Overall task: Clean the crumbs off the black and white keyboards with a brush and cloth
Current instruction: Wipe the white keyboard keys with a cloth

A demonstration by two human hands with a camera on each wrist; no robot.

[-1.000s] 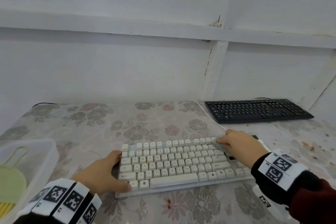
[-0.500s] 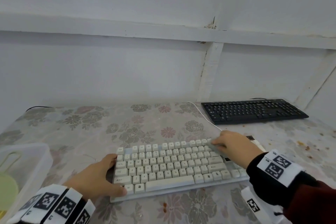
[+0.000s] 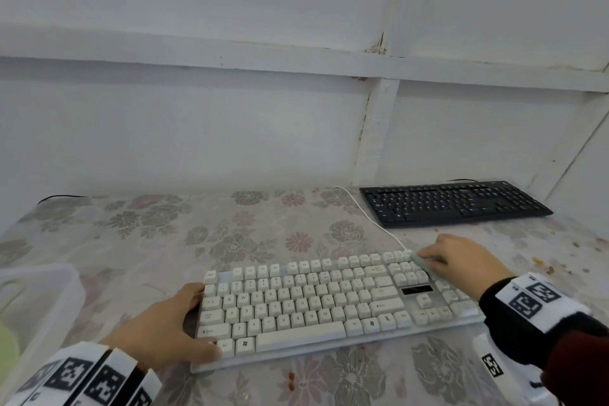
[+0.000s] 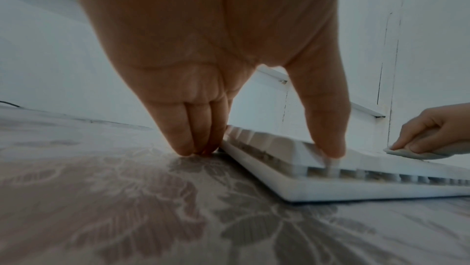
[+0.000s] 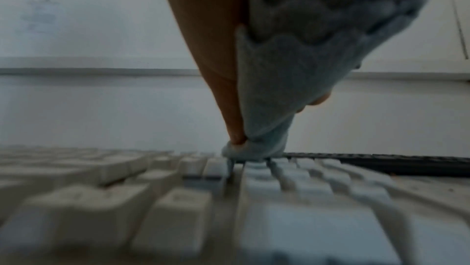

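Note:
The white keyboard (image 3: 329, 300) lies near the table's front edge. My left hand (image 3: 171, 330) braces its left end: straight fingers (image 4: 188, 138) stand on the tablecloth against the side edge, and the thumb (image 4: 328, 140) presses the front-left corner. My right hand (image 3: 458, 260) grips a pale blue cloth (image 5: 292, 58) bunched in the palm. It presses the cloth's tip onto the keys at the far right of the top rows. The cloth (image 4: 417, 153) also shows under the fingertips in the left wrist view. The black keyboard (image 3: 451, 203) sits at the back right by the wall. No brush is identifiable.
A clear plastic box (image 3: 36, 300) stands at the front left with something green (image 3: 6, 349) inside. A white cable (image 3: 372, 217) runs from the white keyboard toward the wall. Brown crumbs (image 3: 540, 262) dot the floral tablecloth at the right. The wall closes the back.
My right hand has slid the cloth to the right along the upper rows, uncovering more keys. The left hand has kept its place on the keyboard's left end.

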